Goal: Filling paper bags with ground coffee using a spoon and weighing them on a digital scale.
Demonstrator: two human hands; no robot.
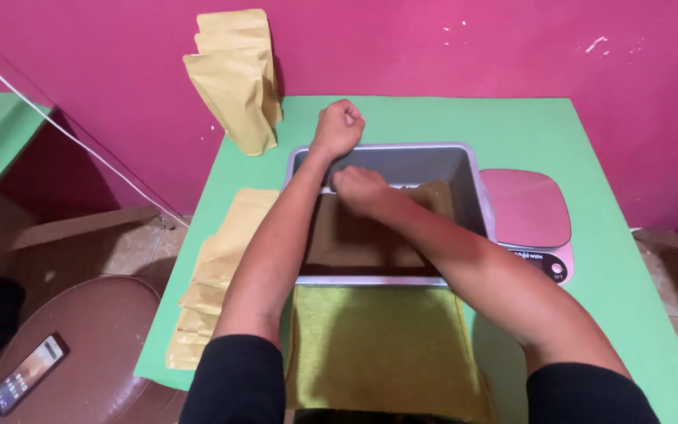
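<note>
1. Head view: left hand clenched in a fist on the far rim of the grey tub.
2. Right hand inside tub, closed around brown pouch.
3. Pouch stack lying left; pink scale right.

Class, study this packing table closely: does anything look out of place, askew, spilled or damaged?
Little stands out. The pink wall shows white chipped patches, and the flat pouches hang over the green table's left edge. No spill shows around the grey tub.
</note>
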